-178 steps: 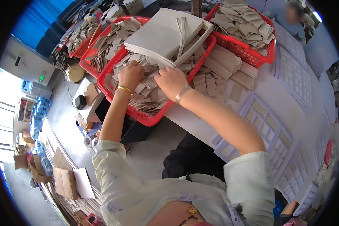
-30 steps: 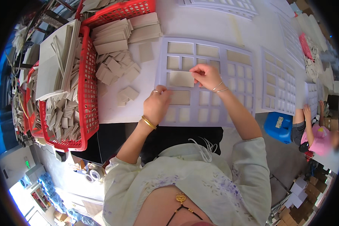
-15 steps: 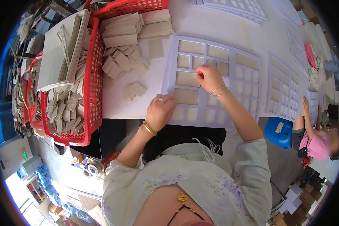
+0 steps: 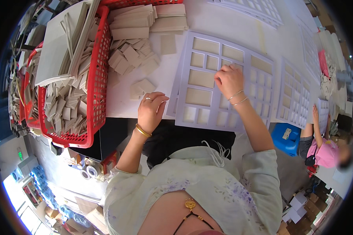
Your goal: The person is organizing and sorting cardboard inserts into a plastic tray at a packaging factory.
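Note:
A white multi-opening photo-mount panel lies on the table in front of me, with beige card showing in its rectangular openings. Over its middle is my right hand, fingers pinched downward; whatever they may hold is hidden. My left hand hovers just off the panel's left edge, near the table's front, fingers loosely curved and thumb a little apart. Nothing shows in it. Close beyond that hand lie a few small beige card pieces. Farther back is a heap of similar cards.
A red plastic basket full of card offcuts stands at left, with larger sheets on top. Stacked rectangular cards lie at the back. More white panels lie to the right. A person in pink works beyond a blue stool.
My left hand has left the panel's edge, moving left toward the loose cards, its thumb now apart. My right hand has shifted slightly right over the panel.

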Motion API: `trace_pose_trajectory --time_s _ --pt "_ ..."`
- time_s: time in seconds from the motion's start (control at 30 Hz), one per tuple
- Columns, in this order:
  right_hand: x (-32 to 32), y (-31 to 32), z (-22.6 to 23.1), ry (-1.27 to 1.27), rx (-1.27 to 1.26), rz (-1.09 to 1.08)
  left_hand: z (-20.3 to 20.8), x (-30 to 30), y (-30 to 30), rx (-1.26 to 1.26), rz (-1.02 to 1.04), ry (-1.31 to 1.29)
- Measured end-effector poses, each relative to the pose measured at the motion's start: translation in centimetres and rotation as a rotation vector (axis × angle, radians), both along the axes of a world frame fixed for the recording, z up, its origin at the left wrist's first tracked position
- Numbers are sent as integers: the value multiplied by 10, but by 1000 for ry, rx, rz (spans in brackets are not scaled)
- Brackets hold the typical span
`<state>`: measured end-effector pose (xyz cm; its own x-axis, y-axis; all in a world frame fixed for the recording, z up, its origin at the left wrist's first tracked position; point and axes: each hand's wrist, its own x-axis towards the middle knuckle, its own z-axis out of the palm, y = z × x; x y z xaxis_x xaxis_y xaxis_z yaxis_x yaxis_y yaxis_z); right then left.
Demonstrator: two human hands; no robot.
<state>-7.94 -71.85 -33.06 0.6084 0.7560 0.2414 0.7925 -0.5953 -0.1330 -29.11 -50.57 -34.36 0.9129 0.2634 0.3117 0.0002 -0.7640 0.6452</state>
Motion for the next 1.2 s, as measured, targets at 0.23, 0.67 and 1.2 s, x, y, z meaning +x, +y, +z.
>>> trace_pose_trajectory --time_s 0.23,0.67,1.2 --pt "-5 14 -3 47 98 46 -3 -1 -8 -60 -19 -21" --pt "-3 143 -6 85 223 192 -22 58 70 274 458 150" --pt "-12 200 -43 270 46 43 -40 57 76 71 425 136"
